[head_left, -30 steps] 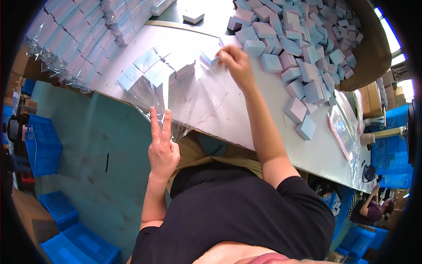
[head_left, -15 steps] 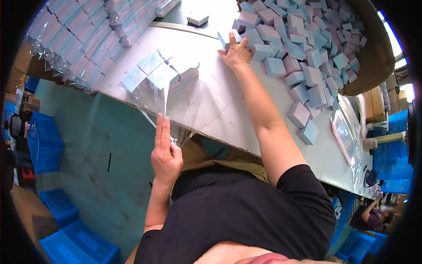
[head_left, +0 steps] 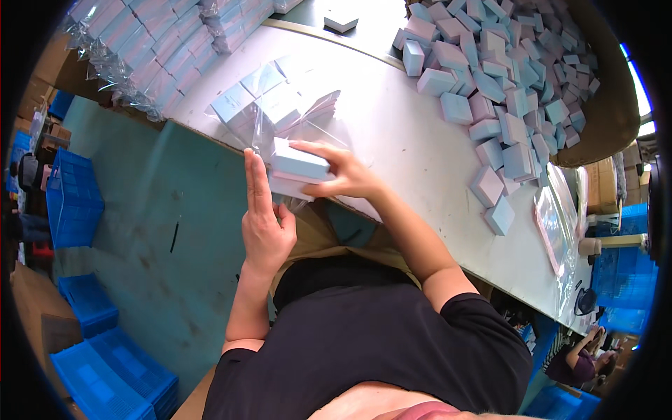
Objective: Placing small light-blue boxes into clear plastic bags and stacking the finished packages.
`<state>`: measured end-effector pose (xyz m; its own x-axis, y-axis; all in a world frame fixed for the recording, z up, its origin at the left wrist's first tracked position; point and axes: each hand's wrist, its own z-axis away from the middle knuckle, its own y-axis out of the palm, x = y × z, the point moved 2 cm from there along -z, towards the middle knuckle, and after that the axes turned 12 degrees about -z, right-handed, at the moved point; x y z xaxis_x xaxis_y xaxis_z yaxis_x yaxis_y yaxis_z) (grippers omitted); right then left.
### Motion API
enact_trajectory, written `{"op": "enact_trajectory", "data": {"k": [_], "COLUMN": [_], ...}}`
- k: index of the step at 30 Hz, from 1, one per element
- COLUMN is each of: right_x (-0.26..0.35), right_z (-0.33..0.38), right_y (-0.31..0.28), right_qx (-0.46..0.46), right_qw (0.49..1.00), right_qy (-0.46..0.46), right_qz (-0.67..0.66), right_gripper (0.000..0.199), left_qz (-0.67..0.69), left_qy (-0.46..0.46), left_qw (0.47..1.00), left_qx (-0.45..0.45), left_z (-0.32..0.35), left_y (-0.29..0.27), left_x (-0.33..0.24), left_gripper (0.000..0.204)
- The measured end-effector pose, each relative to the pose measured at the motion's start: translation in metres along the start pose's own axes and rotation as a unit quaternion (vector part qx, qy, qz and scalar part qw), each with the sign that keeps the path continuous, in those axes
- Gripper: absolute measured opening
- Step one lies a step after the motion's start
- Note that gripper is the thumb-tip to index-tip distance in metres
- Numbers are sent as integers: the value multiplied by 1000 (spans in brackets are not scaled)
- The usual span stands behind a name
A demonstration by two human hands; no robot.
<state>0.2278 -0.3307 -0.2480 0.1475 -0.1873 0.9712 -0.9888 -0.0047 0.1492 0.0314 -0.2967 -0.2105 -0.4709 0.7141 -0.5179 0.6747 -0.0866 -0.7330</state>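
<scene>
My right hand (head_left: 353, 175) grips small light-blue and white boxes (head_left: 301, 162), seemingly two stacked together, at the mouth of a clear plastic bag (head_left: 259, 129). Several boxes of the same kind (head_left: 234, 105) lie in rows inside the bag on the table. My left hand (head_left: 269, 234) is at the near end of the bag, index and middle fingers stretched up along the film. Its thumb and folded fingers seem to pinch the bag's edge, partly hidden behind the hand and the boxes.
A large heap of loose boxes (head_left: 483, 77) spills from a cardboard carton (head_left: 616, 91) onto the white table (head_left: 392, 133). Wrapped packs (head_left: 147, 56) are stacked far left. Flat plastic bags (head_left: 553, 224) lie at right. Blue crates (head_left: 73, 199) stand on the floor; another person (head_left: 581, 360) sits lower right.
My right hand has come back from the heap to the bag mouth with boxes in its grip. My left hand stays at the bag. The view has shifted slightly.
</scene>
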Motion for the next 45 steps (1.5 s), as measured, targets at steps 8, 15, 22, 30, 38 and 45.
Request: {"op": "enact_trajectory", "data": {"k": [8, 15, 22, 30, 38, 45], "right_x": [-39, -4, 52, 32, 141, 120], "right_z": [-75, -22, 65, 95, 201, 156], "right_y": [40, -4, -231, -234, -312, -188], "right_qx": [-171, -54, -451, -355, -417, -268], "right_qw": [871, 894, 672, 663, 635, 952], "right_qy": [-116, -89, -106, 12, 94, -70], "right_qz": [446, 436, 578, 658, 643, 127], "right_gripper": [74, 72, 34, 82, 83, 79], "left_qz": [-25, -18, -80, -41, -59, -49], "left_qy": [97, 62, 73, 11, 34, -23], "left_qw": [995, 997, 991, 997, 992, 994], "left_qx": [19, 33, 77, 63, 108, 97], "left_z": [14, 4, 12, 9, 8, 9], "left_y": [25, 28, 36, 20, 26, 25], "left_x": [-20, -9, 2, -6, -4, -13], "left_gripper": [94, 97, 76, 75, 75, 85]}}
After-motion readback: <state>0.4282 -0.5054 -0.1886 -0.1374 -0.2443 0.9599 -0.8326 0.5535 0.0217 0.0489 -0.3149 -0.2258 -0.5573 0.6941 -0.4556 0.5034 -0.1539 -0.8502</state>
